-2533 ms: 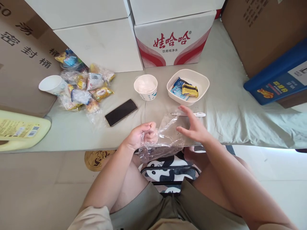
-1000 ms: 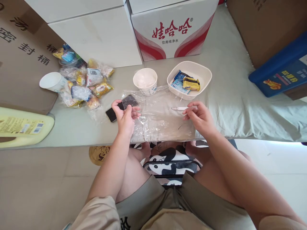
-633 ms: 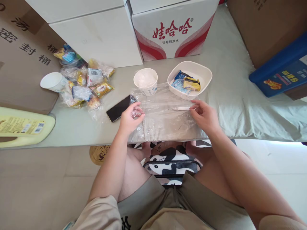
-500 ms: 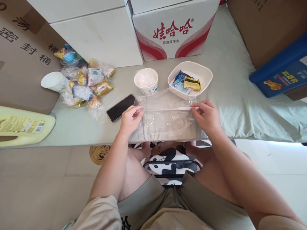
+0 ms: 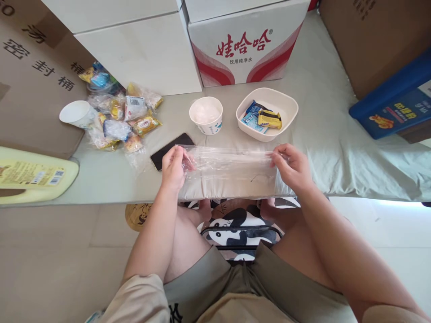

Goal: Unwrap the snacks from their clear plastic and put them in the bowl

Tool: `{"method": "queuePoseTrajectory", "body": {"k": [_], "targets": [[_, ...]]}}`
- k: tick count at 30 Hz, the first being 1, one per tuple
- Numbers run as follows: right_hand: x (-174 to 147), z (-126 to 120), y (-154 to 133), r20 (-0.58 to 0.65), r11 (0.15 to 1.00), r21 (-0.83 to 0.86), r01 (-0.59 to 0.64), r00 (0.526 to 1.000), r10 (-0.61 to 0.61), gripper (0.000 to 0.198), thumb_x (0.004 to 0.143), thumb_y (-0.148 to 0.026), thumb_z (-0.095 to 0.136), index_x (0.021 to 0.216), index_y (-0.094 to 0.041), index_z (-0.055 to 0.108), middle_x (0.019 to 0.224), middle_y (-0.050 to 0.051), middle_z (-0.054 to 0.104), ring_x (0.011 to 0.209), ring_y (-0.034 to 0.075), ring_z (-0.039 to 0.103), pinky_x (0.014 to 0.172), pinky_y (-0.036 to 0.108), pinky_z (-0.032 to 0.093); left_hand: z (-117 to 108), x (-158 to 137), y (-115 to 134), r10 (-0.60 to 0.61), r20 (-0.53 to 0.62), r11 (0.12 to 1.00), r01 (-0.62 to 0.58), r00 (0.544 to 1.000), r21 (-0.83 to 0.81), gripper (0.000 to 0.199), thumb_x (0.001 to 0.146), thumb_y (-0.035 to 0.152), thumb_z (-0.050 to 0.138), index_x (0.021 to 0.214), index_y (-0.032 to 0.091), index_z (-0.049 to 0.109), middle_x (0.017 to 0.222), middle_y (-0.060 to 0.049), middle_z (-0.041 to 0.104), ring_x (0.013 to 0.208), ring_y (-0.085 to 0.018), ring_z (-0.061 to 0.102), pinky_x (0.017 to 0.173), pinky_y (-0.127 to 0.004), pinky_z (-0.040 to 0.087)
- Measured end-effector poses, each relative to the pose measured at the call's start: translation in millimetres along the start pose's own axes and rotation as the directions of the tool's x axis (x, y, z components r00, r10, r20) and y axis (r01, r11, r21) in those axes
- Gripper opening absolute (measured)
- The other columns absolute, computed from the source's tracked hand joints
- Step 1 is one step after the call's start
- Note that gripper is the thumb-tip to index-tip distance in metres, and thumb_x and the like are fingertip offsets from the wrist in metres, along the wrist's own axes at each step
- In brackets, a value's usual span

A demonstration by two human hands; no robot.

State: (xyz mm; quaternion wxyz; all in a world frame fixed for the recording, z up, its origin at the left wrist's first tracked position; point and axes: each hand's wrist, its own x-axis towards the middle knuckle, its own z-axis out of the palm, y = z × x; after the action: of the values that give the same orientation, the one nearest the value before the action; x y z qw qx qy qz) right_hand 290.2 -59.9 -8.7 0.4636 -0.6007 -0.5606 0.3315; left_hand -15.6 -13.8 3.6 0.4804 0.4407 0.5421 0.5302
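Note:
Stretched between my two hands is a crinkled clear plastic bag (image 5: 229,168), its top edge pulled nearly straight above the green cloth. My left hand (image 5: 173,167) pinches the left end of that edge, with some film lying over the fingers. At the other end, my right hand (image 5: 291,165) grips the edge between thumb and fingers. Just beyond the bag stands a paper cup (image 5: 213,128) with something clear and crumpled inside. Right of it, a white bowl (image 5: 290,112) contains a yellow packet (image 5: 270,119) and blue packets (image 5: 255,121). A black phone (image 5: 168,147) lies partly behind my left hand.
Wrapped snacks (image 5: 116,130) pile up at the left beside a tipped paper cup (image 5: 76,115). A yellow jug (image 5: 37,175) and a blue container (image 5: 387,107) flank the surface. A white and red carton (image 5: 249,67) and white drawers (image 5: 138,58) stand behind.
My left hand has moved slightly left and now pinches the film. The bag's top edge has been lifted and drawn taut, clear of the bowl. My right hand keeps its hold.

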Motion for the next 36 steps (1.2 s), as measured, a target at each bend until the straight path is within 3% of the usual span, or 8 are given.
{"method": "queuePoseTrajectory", "body": {"k": [4, 6, 9, 15, 21, 25, 31, 36], "targets": [[1.5, -5.6, -6.2, 0.334, 0.865, 0.262, -0.428, 0.881, 0.335, 0.041, 0.081, -0.056, 0.065, 0.104, -0.022, 0.062, 0.041, -0.01, 0.041, 0.03, 0.01, 0.03, 0.035, 0.024, 0.02, -0.5, 5.3, 2.0, -0.025, -0.141, 0.999, 0.029, 0.99, 0.024, 0.039, 0.086, 0.054, 0.064, 0.067, 0.022, 0.051, 0.044, 0.006, 0.048, 0.032, -0.008, 0.042, 0.034, -0.019, 0.03], [4.7, -10.0, -4.7, 0.461, 0.781, 0.303, -0.547, 0.801, 0.382, 0.049, 0.08, -0.06, 0.064, 0.105, -0.019, 0.064, 0.04, -0.009, 0.043, 0.029, 0.009, 0.026, 0.033, 0.026, 0.015, -2.8, 8.2, 2.3, -0.075, -0.164, 0.996, 0.081, 0.984, 0.03, 0.038, 0.088, 0.05, 0.062, 0.066, 0.022, 0.05, 0.04, 0.007, 0.043, 0.028, -0.007, 0.036, 0.031, -0.018, 0.022], [8.7, -9.7, 2.2, 0.397, 0.736, 0.397, -0.548, 0.826, 0.401, 0.042, 0.08, -0.059, 0.065, 0.098, -0.02, 0.066, 0.047, -0.006, 0.049, 0.036, 0.01, 0.041, 0.035, 0.025, 0.029, -2.5, 8.0, 2.2, -0.268, -0.01, 0.955, 0.267, 0.963, 0.125, 0.036, 0.086, 0.047, 0.064, 0.064, 0.021, 0.051, 0.037, 0.006, 0.044, 0.025, -0.007, 0.035, 0.028, -0.018, 0.016], [-4.3, 24.7, 3.0, 0.63, 0.765, 0.399, -0.506, 0.758, 0.172, 0.051, 0.071, -0.049, 0.081, 0.112, -0.023, 0.065, 0.112, 0.007, 0.072, 0.101, 0.019, 0.069, 0.086, 0.034, 0.058, 26.4, -0.2, 1.9, -0.53, 0.355, 0.844, 0.441, 0.77, 0.304, 0.036, 0.085, 0.044, 0.067, 0.063, 0.019, 0.057, 0.041, -0.001, 0.054, 0.028, -0.011, 0.045, 0.029, -0.019, 0.024], [-22.8, 34.8, -23.4, 0.863, 0.787, 0.345, -0.511, 0.503, -0.052, 0.03, 0.079, -0.046, 0.076, 0.079, -0.021, 0.059, 0.06, -0.004, 0.06, 0.051, 0.01, 0.054, 0.051, 0.026, 0.047, 38.6, -3.4, 20.7, -0.526, 0.482, 0.829, 0.549, 0.701, 0.105, 0.036, 0.088, 0.05, 0.063, 0.081, 0.014, 0.068, 0.054, -0.005, 0.063, 0.04, -0.021, 0.06, 0.037, -0.028, 0.043], [-23.2, 35.9, -24.9, 0.715, 0.693, 0.488, -0.531, 0.699, 0.032, 0.041, 0.074, -0.058, 0.076, 0.075, -0.023, 0.054, 0.059, -0.004, 0.059, 0.05, 0.012, 0.054, 0.051, 0.028, 0.047, 47.7, -10.5, 16.6, -0.382, 0.481, 0.839, 0.515, 0.789, -0.179, 0.06, 0.086, 0.073, 0.054, 0.094, 0.015, 0.069, 0.081, -0.012, 0.074, 0.085, -0.032, 0.074, 0.065, -0.041, 0.059], [-13.1, 51.1, -8.5, 0.338, 0.823, 0.411, -0.392, 0.904, 0.262, 0.037, 0.078, -0.054, 0.073, 0.081, -0.025, 0.05, 0.059, -0.005, 0.059, 0.052, 0.013, 0.054, 0.053, 0.029, 0.046, 62.3, -19.9, -14.9, -0.298, 0.764, 0.768, 0.618, 0.573, -0.165, 0.081, 0.058, 0.081, 0.073, 0.104, 0.015, 0.066, 0.116, -0.017, 0.072, 0.11, -0.035, 0.069, 0.084, -0.045, 0.058], [-11.2, 43.3, -7.2, 0.303, 0.751, 0.524, -0.402, 0.912, 0.277, 0.037, 0.077, -0.051, 0.075, 0.091, -0.027, 0.051, 0.059, -0.007, 0.057, 0.05, 0.012, 0.052, 0.053, 0.028, 0.044, 56.4, -20.7, -20.5, -0.329, 0.56, 0.907, 0.42, 0.76, -0.037, 0.046, 0.063, 0.04, 0.089, 0.085, 0.018, 0.055, 0.077, -0.001, 0.072, 0.062, -0.013, 0.068, 0.056, -0.021, 0.048]]}}
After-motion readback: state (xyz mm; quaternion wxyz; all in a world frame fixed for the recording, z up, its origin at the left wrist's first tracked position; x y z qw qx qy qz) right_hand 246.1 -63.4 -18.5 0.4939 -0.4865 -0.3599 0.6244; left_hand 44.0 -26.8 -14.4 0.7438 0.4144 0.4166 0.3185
